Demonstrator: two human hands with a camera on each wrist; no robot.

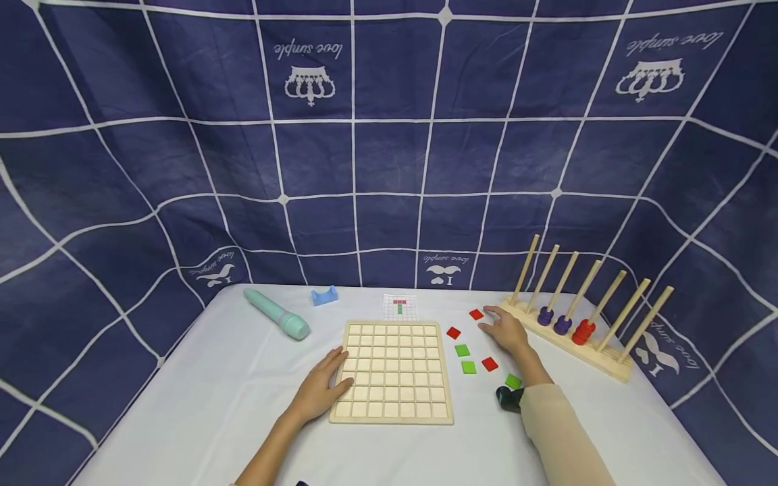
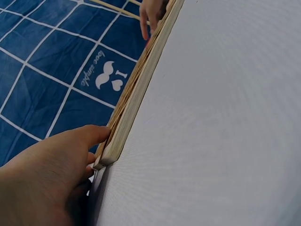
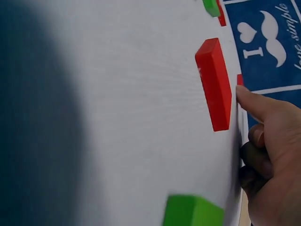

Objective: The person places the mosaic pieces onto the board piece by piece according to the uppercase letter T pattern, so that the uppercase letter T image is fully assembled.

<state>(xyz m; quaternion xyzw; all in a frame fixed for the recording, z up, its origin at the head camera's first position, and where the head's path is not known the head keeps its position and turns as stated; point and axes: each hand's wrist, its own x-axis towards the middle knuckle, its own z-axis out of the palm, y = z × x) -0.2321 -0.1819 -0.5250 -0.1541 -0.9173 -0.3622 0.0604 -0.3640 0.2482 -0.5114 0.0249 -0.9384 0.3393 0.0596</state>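
My left hand (image 1: 319,388) rests along the left side of a wooden grid board (image 1: 392,424), thumb on its edge. In the left wrist view, that thumb lies against the board (image 2: 127,127), seen edge-on. My right hand (image 1: 506,331) is stretched out at the right, its fingertips beside a red square tile (image 1: 476,314). Other red tiles (image 1: 453,333) and green tiles (image 1: 469,367) lie scattered between board and right arm. The right wrist view shows the right hand (image 3: 277,136) with its index finger extended, beyond a nearer red tile (image 3: 215,84); whether it touches the far tile, I cannot tell.
A small pattern card (image 1: 400,307) with a red-and-green T lies behind the board. Right of the tiles stands a wooden peg rack (image 1: 571,341) with purple and red rings. A mint-green microphone-shaped object (image 1: 276,314) and a blue cradle-shaped piece (image 1: 325,295) sit back left.
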